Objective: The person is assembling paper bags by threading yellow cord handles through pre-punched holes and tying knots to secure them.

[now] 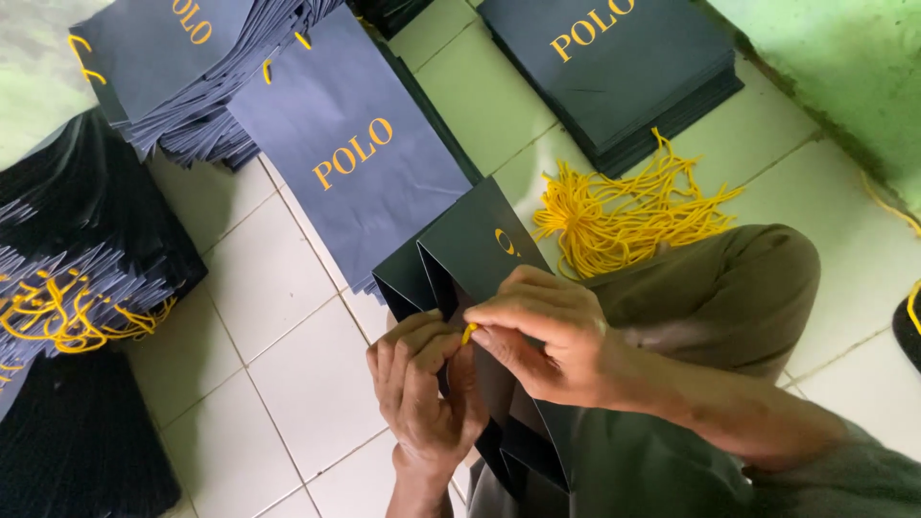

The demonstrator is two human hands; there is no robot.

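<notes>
Pinching: right hand [542,331] nips a yellow cord end [468,333] between thumb and forefinger, fingers closed.
Left hand: left hand [422,384] curls shut round the rim of the dark paper bag [475,245], touching the right fingertips.
Bag position: centre frame, directly above both hands, equally near each.
Long axis: lower right to upper left.
Look: navy, matte, gusseted, mouth open, gold lettering.
Beyond: loose yellow cords [624,216] upper right; flat bag stacks [614,58] on white tiled floor [269,288].
</notes>
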